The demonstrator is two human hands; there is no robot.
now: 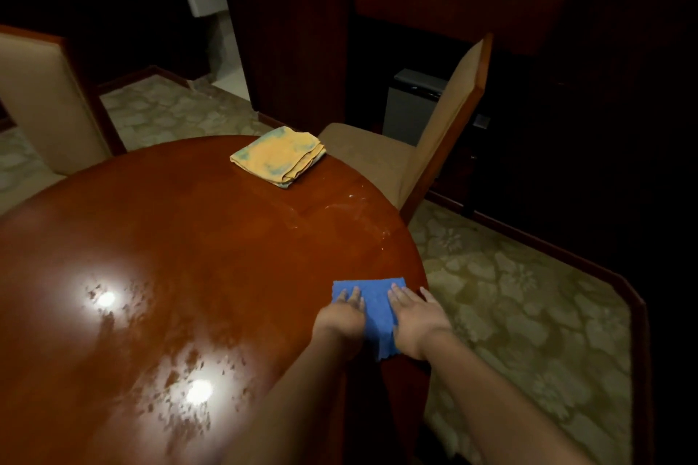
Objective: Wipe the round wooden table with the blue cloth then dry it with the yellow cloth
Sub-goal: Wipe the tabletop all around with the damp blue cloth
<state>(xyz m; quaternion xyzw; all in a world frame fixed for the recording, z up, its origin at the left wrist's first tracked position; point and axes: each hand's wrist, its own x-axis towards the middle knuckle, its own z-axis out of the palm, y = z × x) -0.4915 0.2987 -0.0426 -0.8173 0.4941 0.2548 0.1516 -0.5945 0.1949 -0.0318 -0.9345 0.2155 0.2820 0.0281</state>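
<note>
Both hands, left [342, 317] and right [415, 317], press flat, fingers straight, on the blue cloth [374, 308] at the table [189, 238] edge.

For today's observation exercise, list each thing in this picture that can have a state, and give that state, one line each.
Blue cloth: spread flat near the table's right edge, pressed under both hands.
Yellow cloth: folded, lying untouched at the table's far edge.
Table: glossy, with wet streaks and patches.
Left hand: fingers flat on the blue cloth.
Right hand: fingers flat on the blue cloth.
Chair: empty, beside the table.
</note>
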